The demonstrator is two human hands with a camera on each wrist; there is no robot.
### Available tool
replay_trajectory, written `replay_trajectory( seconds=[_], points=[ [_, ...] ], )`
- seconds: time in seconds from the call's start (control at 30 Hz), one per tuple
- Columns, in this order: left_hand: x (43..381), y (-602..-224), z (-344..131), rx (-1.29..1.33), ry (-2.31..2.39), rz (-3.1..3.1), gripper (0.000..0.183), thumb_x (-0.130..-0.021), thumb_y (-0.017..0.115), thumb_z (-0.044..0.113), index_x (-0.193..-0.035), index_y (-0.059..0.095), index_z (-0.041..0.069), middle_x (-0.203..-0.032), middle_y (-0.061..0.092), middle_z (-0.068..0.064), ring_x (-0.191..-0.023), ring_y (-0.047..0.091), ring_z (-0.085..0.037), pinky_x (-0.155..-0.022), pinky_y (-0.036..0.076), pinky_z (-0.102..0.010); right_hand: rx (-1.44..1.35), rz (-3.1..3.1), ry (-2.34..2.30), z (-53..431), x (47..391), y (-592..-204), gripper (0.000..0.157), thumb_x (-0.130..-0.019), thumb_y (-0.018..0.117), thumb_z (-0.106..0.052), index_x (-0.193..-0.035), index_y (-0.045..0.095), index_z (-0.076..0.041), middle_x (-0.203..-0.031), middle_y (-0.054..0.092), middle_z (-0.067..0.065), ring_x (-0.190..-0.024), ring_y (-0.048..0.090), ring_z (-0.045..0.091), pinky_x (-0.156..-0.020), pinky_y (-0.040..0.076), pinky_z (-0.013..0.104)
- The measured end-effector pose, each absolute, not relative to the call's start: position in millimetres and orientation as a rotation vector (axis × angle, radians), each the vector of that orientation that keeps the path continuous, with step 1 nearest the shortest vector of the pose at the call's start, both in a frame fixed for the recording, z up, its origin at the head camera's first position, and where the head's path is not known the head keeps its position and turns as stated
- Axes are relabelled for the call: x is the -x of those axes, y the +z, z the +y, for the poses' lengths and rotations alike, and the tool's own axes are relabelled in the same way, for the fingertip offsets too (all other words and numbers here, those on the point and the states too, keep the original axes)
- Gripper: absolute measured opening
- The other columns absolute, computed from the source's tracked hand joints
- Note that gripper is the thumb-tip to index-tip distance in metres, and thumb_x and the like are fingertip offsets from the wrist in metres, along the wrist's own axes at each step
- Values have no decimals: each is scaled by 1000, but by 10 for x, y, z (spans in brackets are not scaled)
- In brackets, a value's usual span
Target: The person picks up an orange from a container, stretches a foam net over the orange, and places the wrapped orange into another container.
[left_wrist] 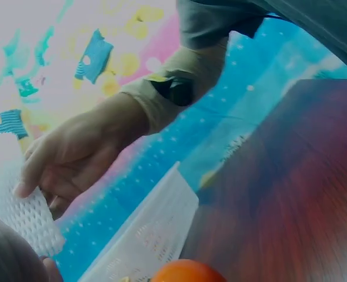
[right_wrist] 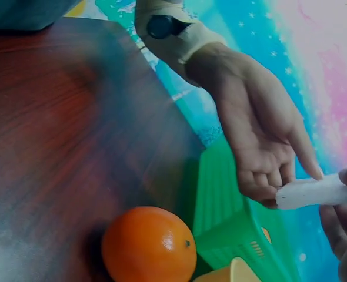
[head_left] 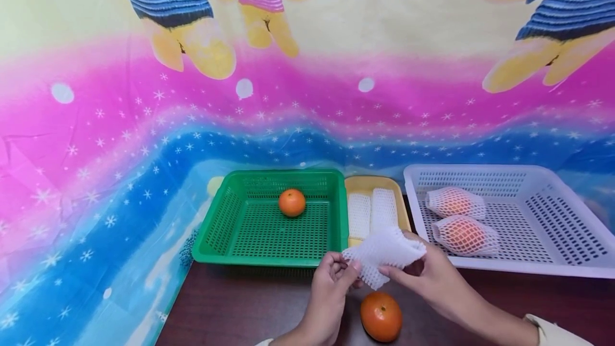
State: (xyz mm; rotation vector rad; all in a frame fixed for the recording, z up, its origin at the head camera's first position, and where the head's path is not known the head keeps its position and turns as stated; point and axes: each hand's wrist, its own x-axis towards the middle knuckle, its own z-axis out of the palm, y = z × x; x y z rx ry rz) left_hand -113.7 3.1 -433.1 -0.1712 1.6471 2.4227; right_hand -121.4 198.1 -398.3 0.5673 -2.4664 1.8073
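Note:
Both hands hold a white foam net sleeve (head_left: 389,250) above the dark wooden table, in front of the trays. My left hand (head_left: 331,287) pinches its left end between thumb and fingers. At its other end, my right hand (head_left: 430,276) grips it, thumb in front and fingers behind. The right wrist view shows the sleeve (right_wrist: 314,192) edge-on, flattened between the two hands. Just below the hands, a bare orange (head_left: 381,316) rests on the table; the same orange (right_wrist: 150,247) looks large in the right wrist view.
A green basket (head_left: 269,263) at the left holds one orange (head_left: 291,203). Beside it, a yellow tray (head_left: 402,204) carries white foam sleeves (head_left: 384,207). The white basket (head_left: 528,267) at the right contains two net-wrapped oranges (head_left: 466,235). A printed cloth (head_left: 307,105) hangs behind everything.

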Motion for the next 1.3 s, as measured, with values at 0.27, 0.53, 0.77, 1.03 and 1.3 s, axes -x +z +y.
replay_trajectory(
  seconds=[0.27,0.53,0.77,1.03,1.3],
  points=[
    [1176,-4294,37,170,2504,1647,26,-93,70,4,-113,55,-3,-95,59,-2,-85,56,-10,-75,52,-21,-1039,-2357,1694,1983,1173,-4030,51,-88,70,10,-134,57,-8,-131,59,1,-119,57,4,-97,51,17],
    [1191,-4305,69,121,2492,1684,23,-90,74,4,-106,58,-2,-93,57,0,-86,54,-10,-75,49,-18,-771,-2374,2019,1969,1239,-4084,18,-99,56,6,-116,61,3,-113,66,-6,-102,63,3,-81,55,20],
    [1197,-4334,85,-32,2455,1793,24,-88,63,-7,-108,52,-16,-96,59,4,-90,58,-7,-83,48,-18,-260,-2596,2303,1917,1302,-4102,50,-97,71,-17,-134,49,7,-121,65,8,-106,65,10,-88,53,22],
    [1207,-4353,72,-46,2365,1876,18,-87,62,-9,-104,57,-12,-94,60,3,-87,58,-6,-82,48,-17,-189,-2592,2549,1982,1361,-4183,61,-96,72,-18,-141,44,12,-116,65,4,-105,63,12,-90,53,24],
    [1207,-4343,31,-65,2245,1868,21,-93,65,3,-108,62,-11,-94,61,2,-90,57,-8,-80,48,-17,-382,-2314,3080,2136,1360,-4344,32,-104,56,-9,-134,55,3,-119,71,3,-108,69,15,-96,56,30]
  ],
)
